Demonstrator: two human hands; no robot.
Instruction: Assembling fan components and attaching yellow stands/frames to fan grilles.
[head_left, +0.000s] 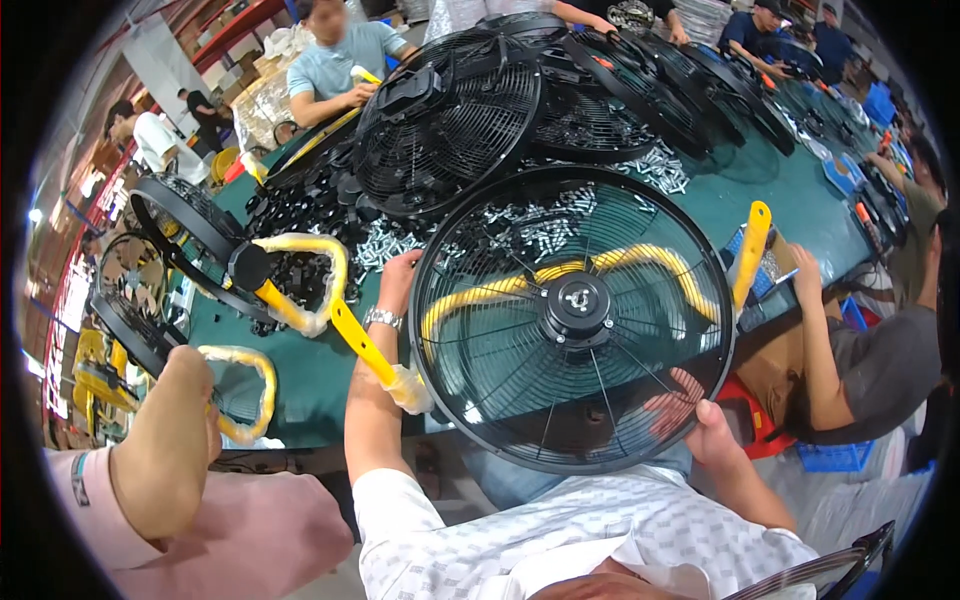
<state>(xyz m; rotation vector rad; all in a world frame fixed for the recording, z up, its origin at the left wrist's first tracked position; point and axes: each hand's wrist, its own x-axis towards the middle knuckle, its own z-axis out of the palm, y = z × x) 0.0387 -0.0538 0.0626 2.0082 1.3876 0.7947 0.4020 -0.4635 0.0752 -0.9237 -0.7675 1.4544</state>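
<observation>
Fan [577, 308] of concentric black wire, round rim [570, 467] in fingers [403, 259] of left hand [398, 280] and right hand [714, 436]

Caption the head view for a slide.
Left hand and right hand hold a fan cage at a green table strewn with metal parts.

A green-topped worktable [305, 385] runs through the workshop. Beyond its far left end rises a pale, square-edged pillar [165, 62], with a red storage rack [238, 35] just beside it. Cardboard boxes [230, 82] and a bulky plastic-wrapped stack [262, 112] stand behind the worktable's far left side. Small white lights [36, 215] glare well left of it; a blue plastic crate [836, 457] sits low beside its near right edge.
</observation>
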